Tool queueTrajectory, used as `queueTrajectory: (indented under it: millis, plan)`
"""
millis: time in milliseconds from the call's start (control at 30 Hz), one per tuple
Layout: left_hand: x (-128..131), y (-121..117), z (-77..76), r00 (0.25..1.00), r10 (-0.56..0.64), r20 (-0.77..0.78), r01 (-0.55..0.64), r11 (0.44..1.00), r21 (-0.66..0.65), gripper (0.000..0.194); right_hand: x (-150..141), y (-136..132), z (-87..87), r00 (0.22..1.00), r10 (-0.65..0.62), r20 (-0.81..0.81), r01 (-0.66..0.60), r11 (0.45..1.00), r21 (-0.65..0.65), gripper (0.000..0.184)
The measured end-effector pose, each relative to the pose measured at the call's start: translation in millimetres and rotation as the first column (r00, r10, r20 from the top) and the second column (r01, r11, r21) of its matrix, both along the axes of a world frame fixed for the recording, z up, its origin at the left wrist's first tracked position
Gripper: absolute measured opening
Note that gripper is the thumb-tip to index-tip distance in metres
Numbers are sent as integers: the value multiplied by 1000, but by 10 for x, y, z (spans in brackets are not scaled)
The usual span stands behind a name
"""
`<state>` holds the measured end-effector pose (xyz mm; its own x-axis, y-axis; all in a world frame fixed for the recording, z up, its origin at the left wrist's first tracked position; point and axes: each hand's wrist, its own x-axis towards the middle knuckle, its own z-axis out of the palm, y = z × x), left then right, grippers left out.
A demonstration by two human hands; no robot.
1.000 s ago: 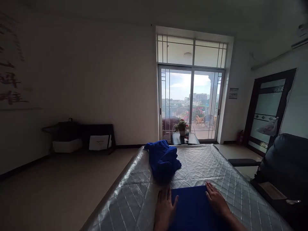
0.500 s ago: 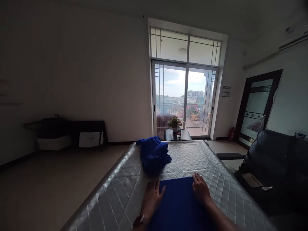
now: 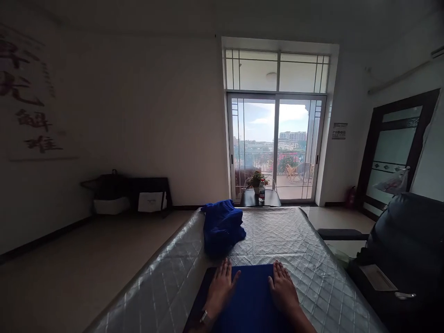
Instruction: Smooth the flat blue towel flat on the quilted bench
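Hands closer together than in the earlier view, dark strip (image 3: pixel 201 300) newly showing beside blue cloth (image 3: pixel 249 296). Left hand (image 3: pixel 220 289) and right hand (image 3: pixel 282 286) flat on it, fingers spread, apparently pinning it to quilted cover (image 3: pixel 298 245); blue bundle (image 3: pixel 222 226) just beyond.

A flat, deep-blue folded cloth (image 3: pixel 248 296) is lying squarely before the person, its far edge straight. The left hand (image 3: pixel 220 289) and right hand (image 3: pixel 282 289) are resting palm-down on it, fingers spread, near that edge. A crumpled heap of similar blue fabric (image 3: pixel 222 227) is sitting farther ahead, apart from both hands.
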<state>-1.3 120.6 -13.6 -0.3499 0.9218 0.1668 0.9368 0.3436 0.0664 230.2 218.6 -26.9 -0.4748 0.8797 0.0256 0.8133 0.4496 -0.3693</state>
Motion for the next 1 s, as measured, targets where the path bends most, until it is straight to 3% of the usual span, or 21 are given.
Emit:
queueTrajectory:
  millis: [100, 167, 267, 333, 533, 633, 800, 1000]
  plan:
    - [662, 273, -16, 952, -233, 197, 232, 972, 26, 70, 17, 1, -17, 1000, 13, 20, -13, 1000, 21, 69]
    - [1038, 411, -59, 894, -323, 311, 319, 946, 65, 72, 32, 6, -26, 999, 27, 38, -28, 999, 21, 67]
    - [1217, 457, -120, 867, -324, 379, 324, 944, 66, 73, 40, 9, -26, 998, 37, 53, -38, 999, 16, 66]
    - [1041, 365, -127, 889, -295, 352, 300, 953, 40, 71, 29, 0, -16, 999, 25, 27, -26, 999, 22, 66]
    - [-86, -192, -16, 985, -85, 149, 96, 993, -71, 62, -18, -36, -14, 1000, -19, 6, 19, 1000, 6, 68]
    - [-435, -406, 35, 994, 5, 107, 3, 997, -72, 64, -36, -43, -5, 999, -23, 22, 23, 1000, 2, 68]
    - [-474, -516, 96, 995, 29, 96, -26, 999, -37, 78, -70, -110, 106, 995, -35, 88, 34, 999, 14, 68]
    - [-522, -510, 82, 995, 22, 92, -20, 999, -25, 70, -30, -312, 133, 997, -15, 82, 13, 999, 29, 68]
